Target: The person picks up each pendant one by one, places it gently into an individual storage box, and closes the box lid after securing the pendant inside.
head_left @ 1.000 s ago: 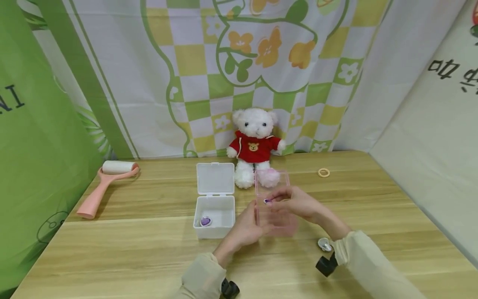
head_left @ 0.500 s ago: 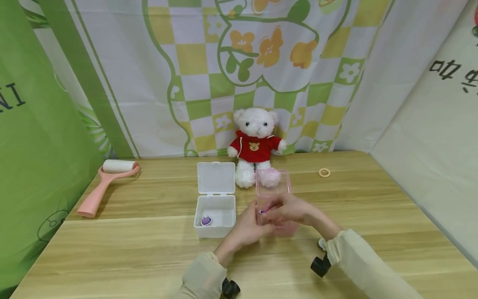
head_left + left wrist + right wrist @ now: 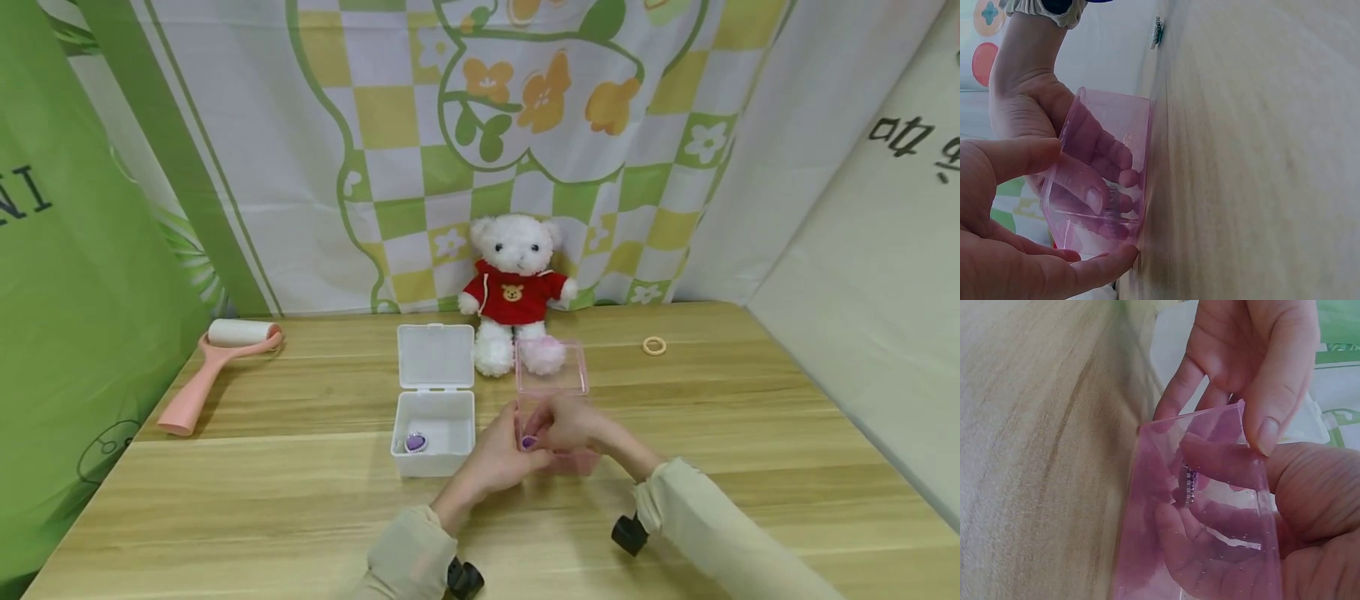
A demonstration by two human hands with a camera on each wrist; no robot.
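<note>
A clear pink box [image 3: 579, 464] stands on the table with its lid raised. My left hand [image 3: 501, 457] grips its near left side, the thumb at the rim and fingers along the wall in the left wrist view. Down inside the box, my right hand [image 3: 568, 423] pinches a purple gem piece [image 3: 529, 442] edged with small sparkling stones [image 3: 1189, 487]. Through the pink wall [image 3: 1113, 109], the right fingers show close to the box floor. Just left, a white box [image 3: 437, 467] stands with its lid up, a similar purple gem [image 3: 416, 442] lying in it.
A white teddy bear [image 3: 513, 292] in a red hoodie sits behind the boxes. A pink lint roller [image 3: 202, 375] lies far left, a pale ring [image 3: 655, 346] back right. A small glittering piece [image 3: 1157, 32] lies on the table in the left wrist view.
My right hand has moved down and left into the pink box with the purple gem piece. The right sleeve now covers the silvery piece on the table. The left hand keeps its hold.
</note>
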